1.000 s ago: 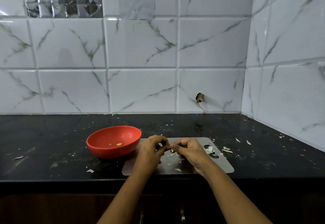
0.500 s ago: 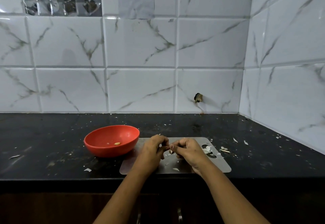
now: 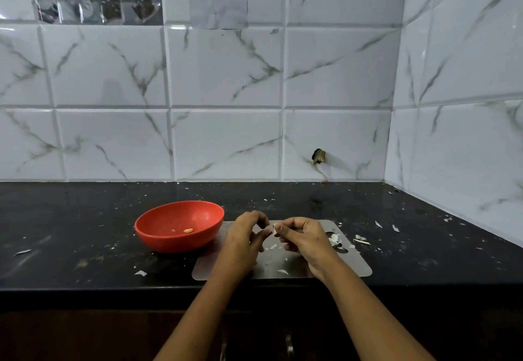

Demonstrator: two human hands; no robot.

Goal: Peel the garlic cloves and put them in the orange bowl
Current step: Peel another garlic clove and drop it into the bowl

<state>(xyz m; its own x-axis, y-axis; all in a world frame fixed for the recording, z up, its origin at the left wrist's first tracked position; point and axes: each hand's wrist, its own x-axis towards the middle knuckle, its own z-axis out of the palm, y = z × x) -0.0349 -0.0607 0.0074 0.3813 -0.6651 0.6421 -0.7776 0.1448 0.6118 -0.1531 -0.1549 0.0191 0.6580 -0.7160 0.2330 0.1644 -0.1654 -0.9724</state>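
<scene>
While R hand [image 3: 304, 236] grip pinches 1 clove [image 3: 275, 229] | L hand [image 3: 243, 236] grip loose (empty) | 1 peeled clove [image 3: 188, 230] in orange bowl [image 3: 175, 243]

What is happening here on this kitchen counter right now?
A person is peeling garlic over a grey cutting board on a black countertop. The right hand pinches a garlic clove at its fingertips. The left hand hovers beside it, fingers loosely curled, holding nothing visible. The orange bowl on the left holds one peeled clove. White peel scraps lie around.
</scene>
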